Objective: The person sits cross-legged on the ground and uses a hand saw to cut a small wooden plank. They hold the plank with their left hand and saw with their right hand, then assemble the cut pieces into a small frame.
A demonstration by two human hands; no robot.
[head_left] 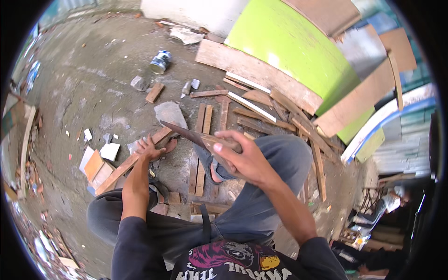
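Note:
My right hand (245, 156) grips the wooden handle of a hand saw (189, 134). Its dark, tapering blade points to the upper left, with the tip above the far end of a wooden strip (122, 169). Whether the teeth touch the wood I cannot tell. My left hand (148, 150) holds this strip from above, fingers over it and thumb to the right side. The strip slants from lower left to upper right, and its far end lies close to a flat grey stone (170, 114).
Several wooden strips (204, 154) lie between my feet, with more scraps (261, 116) to the right. Ahead lean a bright green panel (284, 42) and brown boards. A tin can (161, 62) lies on the concrete. Another person (389, 205) is at the far right.

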